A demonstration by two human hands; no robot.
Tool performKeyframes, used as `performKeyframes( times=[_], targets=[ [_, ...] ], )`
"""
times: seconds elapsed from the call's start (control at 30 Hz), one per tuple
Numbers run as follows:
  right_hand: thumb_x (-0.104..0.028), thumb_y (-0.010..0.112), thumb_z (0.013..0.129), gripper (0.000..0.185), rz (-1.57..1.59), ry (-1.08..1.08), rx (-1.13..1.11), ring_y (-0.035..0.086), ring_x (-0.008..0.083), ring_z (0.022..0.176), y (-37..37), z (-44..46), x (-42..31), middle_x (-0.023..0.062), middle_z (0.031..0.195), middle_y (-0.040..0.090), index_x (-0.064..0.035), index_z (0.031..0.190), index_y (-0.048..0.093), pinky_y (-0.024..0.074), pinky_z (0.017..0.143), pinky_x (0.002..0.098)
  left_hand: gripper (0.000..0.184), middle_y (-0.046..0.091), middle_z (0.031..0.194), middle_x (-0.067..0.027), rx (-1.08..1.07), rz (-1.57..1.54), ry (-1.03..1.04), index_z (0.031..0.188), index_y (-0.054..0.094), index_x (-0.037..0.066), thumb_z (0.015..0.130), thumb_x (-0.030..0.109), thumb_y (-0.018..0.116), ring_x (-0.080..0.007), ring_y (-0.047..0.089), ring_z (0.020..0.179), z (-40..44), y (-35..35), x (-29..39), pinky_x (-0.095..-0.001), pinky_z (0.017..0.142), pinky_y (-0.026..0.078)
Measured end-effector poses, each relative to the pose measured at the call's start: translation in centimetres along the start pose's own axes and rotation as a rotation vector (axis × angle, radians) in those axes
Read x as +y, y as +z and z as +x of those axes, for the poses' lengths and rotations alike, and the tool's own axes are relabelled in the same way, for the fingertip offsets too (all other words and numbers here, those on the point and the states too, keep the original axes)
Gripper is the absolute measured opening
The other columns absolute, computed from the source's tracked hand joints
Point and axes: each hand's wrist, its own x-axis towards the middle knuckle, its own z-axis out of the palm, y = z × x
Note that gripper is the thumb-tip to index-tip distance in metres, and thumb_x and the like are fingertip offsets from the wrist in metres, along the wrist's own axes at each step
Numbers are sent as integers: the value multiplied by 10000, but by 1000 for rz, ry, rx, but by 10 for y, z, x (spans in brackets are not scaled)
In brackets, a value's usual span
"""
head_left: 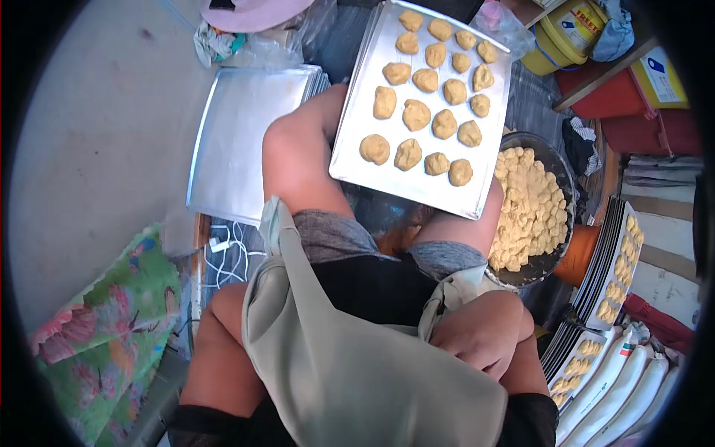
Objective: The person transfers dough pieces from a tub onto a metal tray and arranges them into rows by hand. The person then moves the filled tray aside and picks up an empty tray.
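A grey-green apron (350,365) spreads across my lap and chest, bunched and raised toward me. My right hand (477,333) is closed at its right edge, fingers curled into the cloth. On the left my bent arm (229,343) passes behind the apron, which hides my left hand. A metal baking tray (417,182) rests across my knees, tilted. Rows of rounded yellow dough pieces (416,115) sit on it, apart from each other. Right of my leg, a large dark basin (564,160) holds a heap of small yellow dough lumps (529,208).
Bare metal trays (242,138) are stacked at left, near a white cable (237,257) and floral cloth (123,335). Stacked trays of shaped dough (617,276) stand at right, beside white plastic packages (614,387). Yellow buckets (555,48) are at upper right.
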Motion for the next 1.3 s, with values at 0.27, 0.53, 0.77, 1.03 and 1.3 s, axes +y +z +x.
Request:
performKeyframes(
  times=[0.27,0.53,0.77,1.03,1.3],
  targets=[
    [-185,662,941,242,56,-8,-43,608,360,771,-2,2,1,163,902,564,15,1048,578,482,607,399,357,681,894,-115,29,-34,44,1057,664,-30,945,301,591,-250,654,892,4,14,-8,-340,815,524],
    [-147,685,923,339,-62,129,92,624,385,875,6,4,12,191,1008,615,27,1194,581,505,709,407,388,680,865,-115,23,-9,-4,1037,664,-35,937,334,601,-255,655,867,-12,19,4,-338,797,528],
    [-138,661,935,355,-24,131,49,619,392,927,-3,5,1,209,1078,608,31,1231,564,509,757,423,416,679,839,-115,35,-16,3,1018,664,-40,930,363,610,-259,656,845,-19,20,-9,-336,780,531],
    [-191,634,927,166,-186,302,-45,578,336,716,-1,-16,4,136,826,558,-30,940,594,445,579,410,450,678,810,-115,146,64,35,998,664,-46,922,396,620,-263,657,820,-34,24,-11,-334,762,535],
    [-192,705,891,306,-246,472,119,612,358,900,-12,-12,4,161,993,616,-25,1134,625,489,774,421,485,677,781,-114,320,-23,-133,977,664,-51,913,428,631,-267,658,794,-108,-12,-3,-331,743,539]
  ],
)
